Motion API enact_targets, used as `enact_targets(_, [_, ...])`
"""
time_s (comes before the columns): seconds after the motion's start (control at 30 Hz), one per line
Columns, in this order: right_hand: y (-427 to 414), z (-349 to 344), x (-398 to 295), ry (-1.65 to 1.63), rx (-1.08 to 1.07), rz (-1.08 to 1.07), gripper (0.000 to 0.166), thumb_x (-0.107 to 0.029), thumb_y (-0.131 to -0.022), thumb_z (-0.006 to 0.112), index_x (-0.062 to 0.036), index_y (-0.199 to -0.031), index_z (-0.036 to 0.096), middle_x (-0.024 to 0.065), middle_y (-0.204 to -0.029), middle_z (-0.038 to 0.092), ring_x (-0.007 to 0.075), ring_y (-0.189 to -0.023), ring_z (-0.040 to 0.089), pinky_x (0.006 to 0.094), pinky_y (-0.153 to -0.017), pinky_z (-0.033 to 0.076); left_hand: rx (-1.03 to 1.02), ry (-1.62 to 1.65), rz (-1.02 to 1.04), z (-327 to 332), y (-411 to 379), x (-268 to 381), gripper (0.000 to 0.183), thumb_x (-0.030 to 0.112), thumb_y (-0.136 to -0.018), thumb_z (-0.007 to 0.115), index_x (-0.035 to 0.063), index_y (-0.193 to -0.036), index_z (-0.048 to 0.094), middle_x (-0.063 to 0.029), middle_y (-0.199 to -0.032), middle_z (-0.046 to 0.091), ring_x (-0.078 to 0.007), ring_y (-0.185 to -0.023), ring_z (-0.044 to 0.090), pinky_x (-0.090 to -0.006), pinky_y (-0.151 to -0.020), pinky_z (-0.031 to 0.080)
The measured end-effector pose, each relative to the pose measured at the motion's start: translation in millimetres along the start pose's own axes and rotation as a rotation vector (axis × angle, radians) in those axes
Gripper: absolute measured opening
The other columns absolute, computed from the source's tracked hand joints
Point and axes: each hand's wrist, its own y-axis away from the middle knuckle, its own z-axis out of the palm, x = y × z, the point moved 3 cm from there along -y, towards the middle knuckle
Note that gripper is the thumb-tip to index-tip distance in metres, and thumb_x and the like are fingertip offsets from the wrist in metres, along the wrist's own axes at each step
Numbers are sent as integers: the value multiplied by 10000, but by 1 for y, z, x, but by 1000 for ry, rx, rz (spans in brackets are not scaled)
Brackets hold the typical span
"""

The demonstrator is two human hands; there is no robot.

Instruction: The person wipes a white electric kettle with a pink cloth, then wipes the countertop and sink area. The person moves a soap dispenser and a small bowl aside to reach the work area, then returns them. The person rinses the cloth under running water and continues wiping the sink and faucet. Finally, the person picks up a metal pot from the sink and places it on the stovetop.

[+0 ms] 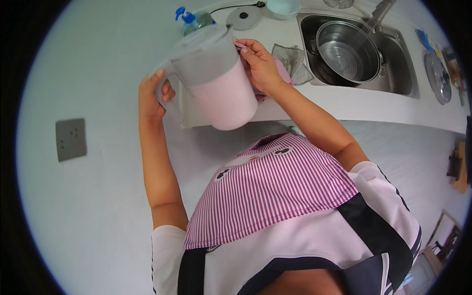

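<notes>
A large plastic pitcher (221, 92), see-through at the top and pink in its lower part, is held up tilted over the counter's left front edge. My left hand (155, 94) is wrapped around its handle. At the pitcher's far side, my right hand (260, 66) pinches a pink cloth (283, 72) close to the wall near the rim. Part of the cloth hangs below and behind the hand, and I cannot tell how much of it touches the pitcher. A grey rag (289, 61) lies on the counter just right of my right hand.
Behind the pitcher stands a pump bottle (199, 22) with a blue top, beside a round lid (245, 18) and a pale bowl (284, 8). On the right, a steel pot (348, 55) sits in the sink (400, 73) under the faucet (381, 13). Another lid (437, 79) lies beyond.
</notes>
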Motion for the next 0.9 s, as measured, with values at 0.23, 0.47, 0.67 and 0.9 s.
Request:
enact_targets(0.23, [34, -10, -9, 346, -176, 86, 350, -35, -929, 478, -41, -1277, 523, 40, -1273, 538, 117, -1150, 492, 245, -978, 377, 151, 291, -36, -12, -1, -15, 194, 279, -857, 597, 118, -875, 491, 15, -529, 418, -87, -419, 341, -268, -507, 328])
enact_targets(0.47, [49, 13, -22, 1264, -600, -471, 447, -189, -918, 503, -65, -1347, 467, 161, -1450, 354, 308, -1381, 263, 383, -1115, 223, 233, 457, -36, -11, -2, -21, 203, 259, -835, 626, 139, -894, 472, 9, -534, 435, -95, -424, 357, -272, -520, 330])
enact_targets(0.67, [-27, 27, -43, 465, -393, 334, 516, -390, -979, 337, -63, -1365, 439, 113, -1436, 395, 249, -1326, 371, 351, -1097, 278, 175, 588, -91, -24, 4, -18, 206, 274, -838, 601, 131, -852, 454, 19, -532, 424, -97, -422, 374, -276, -511, 346])
enact_targets(0.9, [-32, -51, -26, -848, -384, 513, 707, -553, -944, 307, 16, -1355, 395, 197, -1369, 447, 321, -1266, 432, 424, -1080, 317, 203, 1045, -195, 19, -12, -14, 330, 322, -853, 548, 121, -645, 389, 27, -515, 384, -101, -417, 368, -261, -481, 346])
